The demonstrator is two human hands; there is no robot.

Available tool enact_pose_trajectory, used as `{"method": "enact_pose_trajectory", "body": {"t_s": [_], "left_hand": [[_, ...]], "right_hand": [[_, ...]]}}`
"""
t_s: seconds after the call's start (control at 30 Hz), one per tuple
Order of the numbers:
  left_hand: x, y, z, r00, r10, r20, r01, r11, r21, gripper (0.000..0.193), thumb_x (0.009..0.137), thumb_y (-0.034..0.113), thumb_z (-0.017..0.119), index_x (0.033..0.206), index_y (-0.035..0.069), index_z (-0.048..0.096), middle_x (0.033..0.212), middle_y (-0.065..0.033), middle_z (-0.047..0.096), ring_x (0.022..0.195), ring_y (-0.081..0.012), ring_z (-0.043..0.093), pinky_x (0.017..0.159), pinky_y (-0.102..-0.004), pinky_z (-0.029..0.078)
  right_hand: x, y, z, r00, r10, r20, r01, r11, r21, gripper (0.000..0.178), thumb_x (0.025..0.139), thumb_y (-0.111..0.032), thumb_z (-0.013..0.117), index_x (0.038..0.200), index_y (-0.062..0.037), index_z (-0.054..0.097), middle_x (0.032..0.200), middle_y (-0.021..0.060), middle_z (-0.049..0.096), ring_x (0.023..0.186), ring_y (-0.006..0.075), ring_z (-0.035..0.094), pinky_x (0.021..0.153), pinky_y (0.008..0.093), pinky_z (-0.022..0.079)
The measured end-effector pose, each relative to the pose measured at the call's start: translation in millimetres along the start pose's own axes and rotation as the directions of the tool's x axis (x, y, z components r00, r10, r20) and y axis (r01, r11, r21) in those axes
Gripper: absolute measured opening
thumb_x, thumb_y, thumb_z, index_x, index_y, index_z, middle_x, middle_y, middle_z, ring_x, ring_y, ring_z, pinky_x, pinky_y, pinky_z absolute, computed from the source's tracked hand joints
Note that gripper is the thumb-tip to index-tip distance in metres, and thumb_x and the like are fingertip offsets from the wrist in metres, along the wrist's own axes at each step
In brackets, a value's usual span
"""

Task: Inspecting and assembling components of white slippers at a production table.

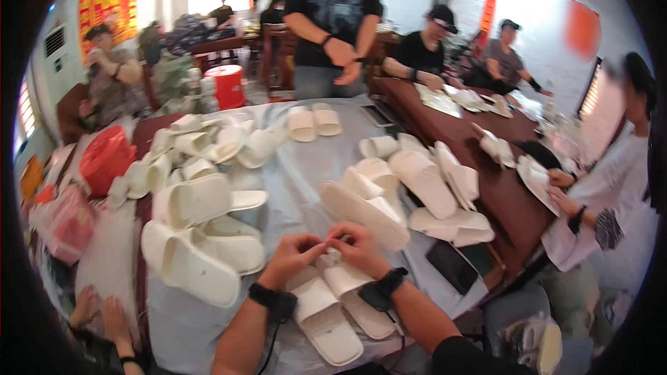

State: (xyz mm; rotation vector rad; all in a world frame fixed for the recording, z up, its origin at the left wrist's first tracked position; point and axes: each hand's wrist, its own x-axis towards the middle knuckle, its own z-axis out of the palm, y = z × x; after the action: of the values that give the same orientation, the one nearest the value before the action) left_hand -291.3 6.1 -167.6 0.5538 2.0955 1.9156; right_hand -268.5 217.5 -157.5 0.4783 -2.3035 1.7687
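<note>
My left hand (297,255) and my right hand (359,248) meet at the fingertips above the near part of the table, both pinched closed. Between and just below them shows a small whitish, crumpled bit (331,259); its kind is too blurred to tell. Under my wrists lies a pair of white slippers, the left slipper (328,333) and the right slipper (368,309), toe ends partly covered by my hands. Just beyond my right hand, a slipper (365,215) leans sole outward against a pile. Dark wrist straps with small boxes and cables sit on both wrists.
White slippers heap up on the left (198,250) and right (424,180); another pair (314,122) stands at the far edge. A black phone (451,266) lies at the right. Co-workers sit or stand around the tables. Another person's hands (104,316) rest at lower left.
</note>
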Motion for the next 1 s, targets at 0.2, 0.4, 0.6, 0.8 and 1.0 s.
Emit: {"method": "enact_pose_trajectory", "body": {"t_s": [0.2,0.4,0.6,0.8,1.0], "left_hand": [[10,-19,5,0.998,0.021,0.056,-0.011,0.985,-0.174,0.023,0.098,0.020,0.072,0.111,0.000,0.073,0.098,-0.0027,0.075,0.088,-0.0090,0.068,0.077,-0.0247,0.054],[7,-15,3,0.997,0.009,0.079,0.009,0.974,-0.226,0.020,0.099,0.018,0.071,0.110,0.001,0.070,0.100,-0.0045,0.074,0.092,-0.0107,0.069,0.083,-0.0255,0.056],[7,-4,3,0.991,-0.003,0.137,0.028,0.983,-0.179,0.020,0.100,0.018,0.070,0.110,0.001,0.071,0.103,-0.0043,0.074,0.093,-0.0096,0.068,0.083,-0.0254,0.055],[6,-20,-6,0.998,0.029,0.060,-0.016,0.979,-0.202,0.020,0.099,0.017,0.070,0.112,0.001,0.070,0.100,-0.0039,0.073,0.089,-0.0098,0.068,0.082,-0.0261,0.054],[5,14,10,0.999,-0.007,0.047,0.007,1.000,-0.010,0.022,0.099,0.024,0.071,0.100,0.002,0.073,0.090,-0.0020,0.071,0.083,-0.0090,0.064,0.075,-0.0254,0.051]], "right_hand": [[-5,1,-4,0.998,-0.005,-0.058,0.006,1.000,0.015,0.005,0.092,-0.007,0.075,0.094,-0.0042,0.071,0.091,0.0013,0.070,0.078,0.0081,0.061,0.066,0.0257,0.049],[-4,-2,-4,0.997,-0.003,-0.083,0.004,1.000,0.015,0.005,0.090,-0.006,0.076,0.092,-0.0041,0.073,0.093,0.0026,0.071,0.077,0.0093,0.062,0.066,0.0255,0.048],[-4,0,-7,0.999,0.023,-0.024,-0.022,0.999,0.041,0.007,0.089,-0.007,0.078,0.093,-0.0039,0.074,0.092,0.0033,0.071,0.077,0.0092,0.062,0.065,0.0256,0.048],[-5,-11,2,0.984,0.097,-0.150,-0.095,0.995,0.022,0.007,0.093,-0.009,0.076,0.096,-0.0030,0.073,0.091,0.0028,0.071,0.079,0.0072,0.063,0.066,0.0241,0.050],[-6,11,-6,0.999,0.014,-0.029,-0.013,0.999,0.051,0.012,0.093,-0.016,0.076,0.097,-0.0041,0.074,0.088,0.0046,0.072,0.082,0.0127,0.065,0.070,0.0293,0.052]]}}
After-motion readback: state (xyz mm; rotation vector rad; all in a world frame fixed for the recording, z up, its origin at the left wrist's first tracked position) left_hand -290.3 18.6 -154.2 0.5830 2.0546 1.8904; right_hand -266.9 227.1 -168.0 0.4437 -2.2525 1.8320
